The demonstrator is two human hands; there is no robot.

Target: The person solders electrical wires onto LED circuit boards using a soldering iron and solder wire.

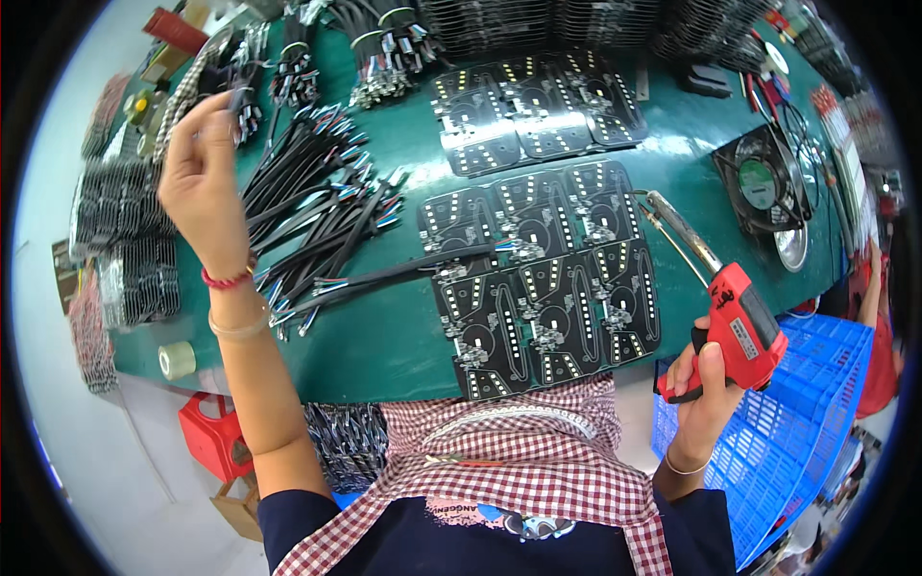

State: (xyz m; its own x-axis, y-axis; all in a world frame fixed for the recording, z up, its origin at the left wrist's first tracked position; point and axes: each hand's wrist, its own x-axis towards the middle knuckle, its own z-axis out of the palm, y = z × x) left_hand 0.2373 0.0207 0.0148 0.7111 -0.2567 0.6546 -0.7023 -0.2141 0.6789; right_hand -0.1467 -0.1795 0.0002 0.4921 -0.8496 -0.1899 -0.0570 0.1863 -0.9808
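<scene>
My right hand (704, 389) is wrapped round the grip of a red-and-black soldering gun (744, 331). Its metal tip points up and left, close to the right edge of a black circuit board panel (554, 226). Below that panel lies a second circuit board panel (567, 326), touching it. A black cable (413, 267) stretches from the left, its stripped coloured wires resting on the upper panel. My left hand (204, 187) is raised at the left, fingers curled together near the cables; what they hold, if anything, is hidden. Beside it spreads a loose pile of black cables (307, 192).
Another board panel (538, 110) lies farther back on the green table (384, 360). Cable bundles (379, 48) and board stacks (499, 24) line the far side. At right stand a black fan (759, 182) and a blue crate (797, 413). A tape roll (177, 360) sits at left.
</scene>
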